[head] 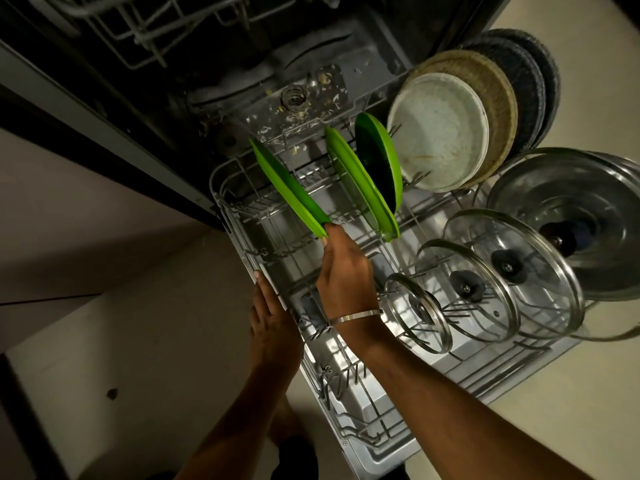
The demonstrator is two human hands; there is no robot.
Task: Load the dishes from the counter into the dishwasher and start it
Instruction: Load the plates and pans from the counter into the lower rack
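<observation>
loading step in hand: a green plate (289, 188) is being held on edge by its near rim, pinched by the right hand (344, 271) at frame centre, over the left part of the lower rack (242, 251). whether its lower edge is already seated between tines cannot be told. the left hand (268, 306) is being rested with straight fingers along the rack's left rail, lower centre-left, gripping nothing.

just right of the held plate, two more green plates (367, 188) are standing on edge in the rack. further right, upper right of frame, a white plate (440, 133) and woven and dark round pieces behind it are being carried in the same row. glass lids (485, 275) are standing in the right-hand tines, centre right.

the counter is out of frame, so what remains to be loaded cannot be judged.

next move, as judged: the plate is to be lowered into a free slot left of the other green ones, kept upright, then released; the rack pushed in only once loading is finished.
</observation>
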